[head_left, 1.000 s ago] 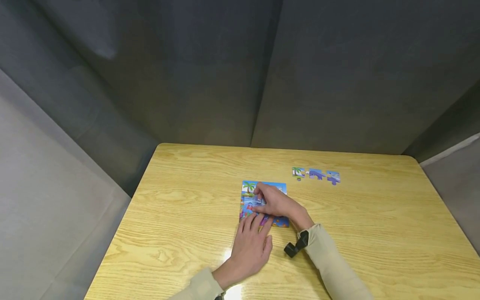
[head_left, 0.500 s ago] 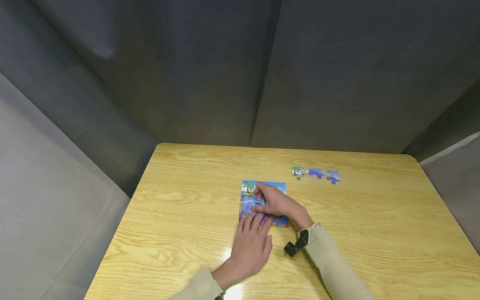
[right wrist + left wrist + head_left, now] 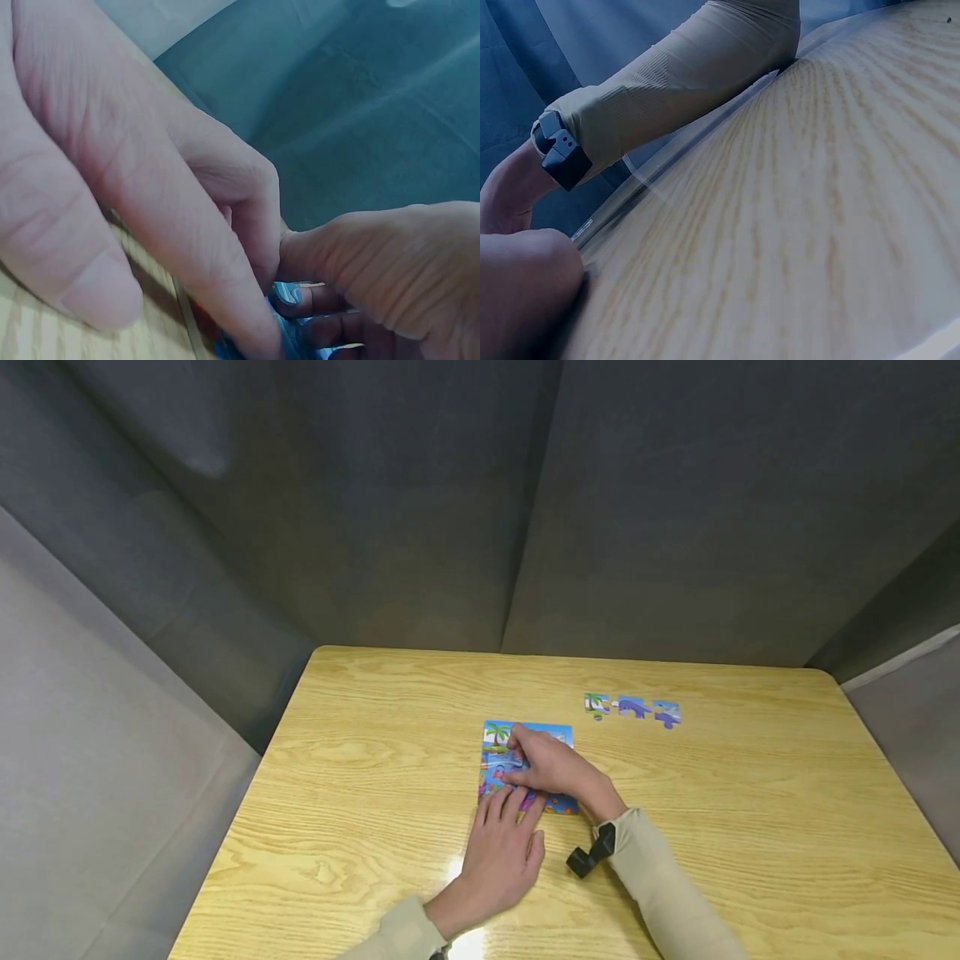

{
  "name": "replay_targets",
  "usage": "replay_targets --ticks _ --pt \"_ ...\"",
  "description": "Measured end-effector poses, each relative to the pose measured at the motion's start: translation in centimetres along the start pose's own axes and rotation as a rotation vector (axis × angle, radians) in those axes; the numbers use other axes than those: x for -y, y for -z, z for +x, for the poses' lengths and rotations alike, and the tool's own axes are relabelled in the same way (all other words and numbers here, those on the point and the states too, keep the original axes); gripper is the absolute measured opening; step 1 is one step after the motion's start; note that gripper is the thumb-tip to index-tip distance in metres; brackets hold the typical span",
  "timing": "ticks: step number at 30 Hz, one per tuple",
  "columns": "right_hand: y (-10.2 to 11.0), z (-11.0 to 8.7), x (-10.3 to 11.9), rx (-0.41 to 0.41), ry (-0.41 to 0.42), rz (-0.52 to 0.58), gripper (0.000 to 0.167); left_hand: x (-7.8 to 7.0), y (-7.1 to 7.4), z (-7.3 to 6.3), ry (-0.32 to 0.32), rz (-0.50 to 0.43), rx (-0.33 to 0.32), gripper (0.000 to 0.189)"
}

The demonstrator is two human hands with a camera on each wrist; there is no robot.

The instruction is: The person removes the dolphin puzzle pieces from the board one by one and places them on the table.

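Note:
A puzzle board point(image 3: 555, 806) with a bright beach and sea picture lies near the middle of the table, partly hidden by both hands. My left hand point(image 3: 501, 860) is spread with its fingertips on the lower edge of the board, its fingers straight. Over the middle of the board arches my right hand point(image 3: 555, 766), with thumb and index finger bent toward each other about a blue puzzle piece point(image 3: 519, 761). In the right wrist view, the left index finger crosses in front of the right hand point(image 3: 405, 270), and a glossy blue-white patch point(image 3: 286, 292) shows among its fingers.
Three loose puzzle pieces lie in a row behind and right of the board: one with a palm tree point(image 3: 596, 703), two with purple shapes, a middle piece point(image 3: 632, 707) and a right piece point(image 3: 667, 714). Dark curtains point(image 3: 420, 527) stand behind the wooden table point(image 3: 360, 827).

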State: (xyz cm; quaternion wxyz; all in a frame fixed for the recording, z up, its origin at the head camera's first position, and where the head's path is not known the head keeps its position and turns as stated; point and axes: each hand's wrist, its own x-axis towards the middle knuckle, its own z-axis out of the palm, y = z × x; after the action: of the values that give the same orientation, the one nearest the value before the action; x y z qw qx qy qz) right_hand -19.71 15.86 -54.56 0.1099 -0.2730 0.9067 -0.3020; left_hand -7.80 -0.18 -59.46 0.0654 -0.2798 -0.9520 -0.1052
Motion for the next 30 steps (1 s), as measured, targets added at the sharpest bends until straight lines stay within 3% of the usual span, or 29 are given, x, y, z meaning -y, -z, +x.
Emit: replay_targets --ticks 13,20,30 --pt "-0.6 0.5 -1.0 -0.06 0.066 0.171 0.021 0.1 0.0 0.0 0.006 0.006 0.011 0.054" --pt "-0.8 0.4 -1.0 -0.079 0.065 0.176 0.015 0.0 0.2 0.0 0.021 -0.015 0.056 0.055" --pt "-0.7 0.5 -1.0 -0.079 0.077 0.179 0.013 0.1 0.1 0.1 0.028 -0.016 0.05 0.055"
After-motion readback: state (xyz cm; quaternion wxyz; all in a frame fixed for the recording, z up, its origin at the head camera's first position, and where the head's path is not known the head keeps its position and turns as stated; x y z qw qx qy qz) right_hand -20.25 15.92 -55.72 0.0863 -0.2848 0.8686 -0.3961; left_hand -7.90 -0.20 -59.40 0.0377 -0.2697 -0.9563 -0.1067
